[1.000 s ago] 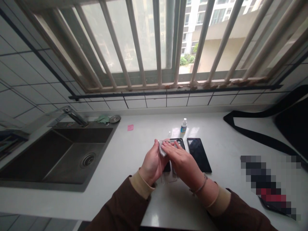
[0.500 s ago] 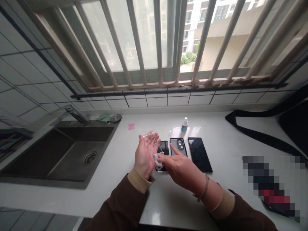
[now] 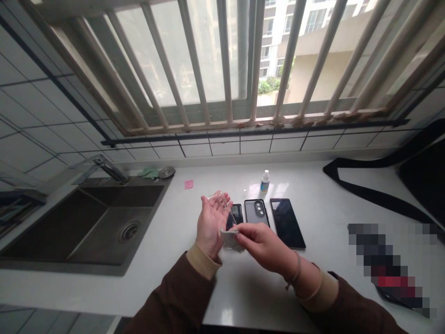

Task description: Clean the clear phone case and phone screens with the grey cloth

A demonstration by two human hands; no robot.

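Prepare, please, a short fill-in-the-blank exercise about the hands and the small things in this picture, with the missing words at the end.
1. The left hand, palm turned ____, supports a clear case.
2. The right hand pinches a pale cloth between its ____ and fingers.
3. The small bottle has a ____ cap.
4. The sticky note is ____.

Missing words: up; thumb; white; pink.

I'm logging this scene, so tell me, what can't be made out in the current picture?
Head view: lower part of the black phone case, hidden by the right hand.
Head view: nearer part of the clear case, behind the pale cloth.
Head view: print on the small bottle, too small to read.
Head view: rest of the black strapped item, cut off by the right edge.
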